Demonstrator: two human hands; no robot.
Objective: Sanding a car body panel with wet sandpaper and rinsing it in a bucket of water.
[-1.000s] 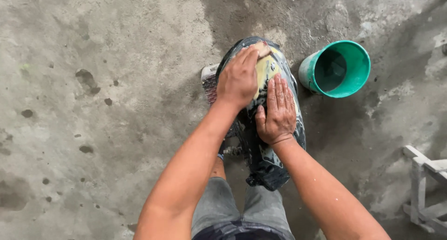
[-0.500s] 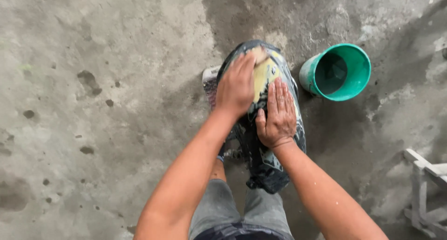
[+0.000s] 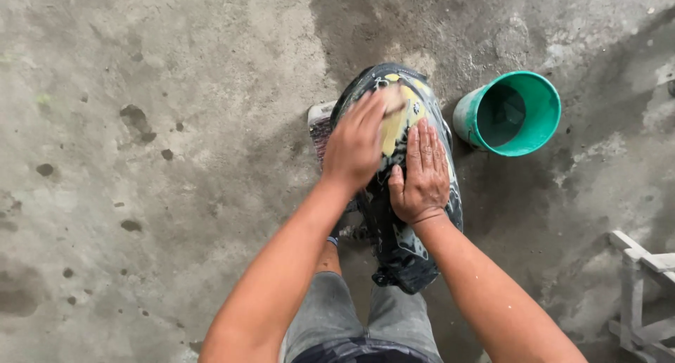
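The person is pressing both hands down on a dark wet garment [image 3: 404, 243] with yellow patches, which is lying bunched on the wet concrete floor [image 3: 176, 159] just ahead of their knees. The left hand [image 3: 358, 145] is lying flat on the cloth's upper part, fingers together, over a yellow patch. The right hand [image 3: 422, 173] is resting beside it, palm down, fingers spread; neither is gripping. A green bucket [image 3: 510, 113] is lying tipped just right of the garment, and a pale wooden frame [image 3: 643, 293] is sitting at the floor's lower right edge.
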